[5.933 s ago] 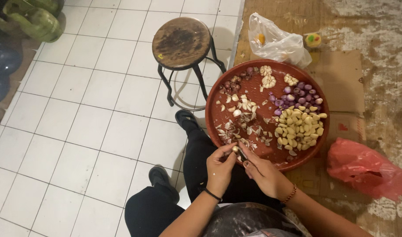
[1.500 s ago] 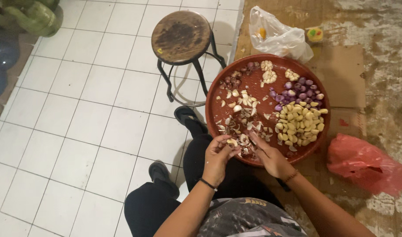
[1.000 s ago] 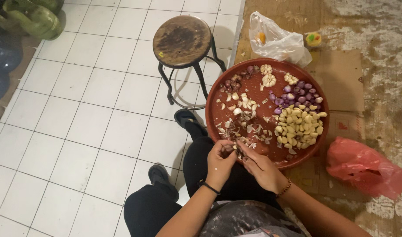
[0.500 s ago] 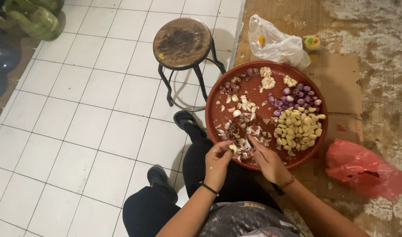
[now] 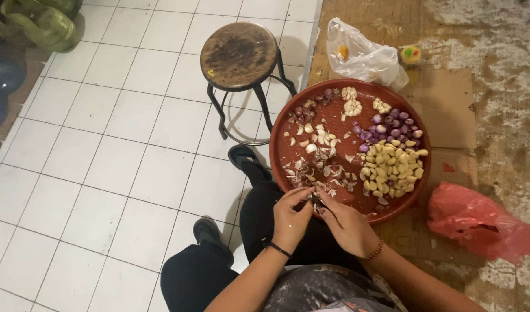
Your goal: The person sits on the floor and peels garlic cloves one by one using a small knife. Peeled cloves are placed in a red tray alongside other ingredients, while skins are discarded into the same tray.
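My left hand (image 5: 291, 215) and right hand (image 5: 345, 224) are together at the near rim of the round red tray (image 5: 288, 124), fingertips pinched on one small dark clove or shallot (image 5: 315, 200); can't tell which. Tray sits on cardboard (image 5: 450, 104) on the floor. Peeled garlic pile (image 5: 391, 166) at the tray's right side, purple shallots (image 5: 386, 124) at its far right, papery skins (image 5: 323, 159) in the middle. Wooden stool (image 5: 238, 47) beyond the tray's left edge, clear plastic bag (image 5: 363, 55) at the far edge, red plastic bag (image 5: 479, 222) right.
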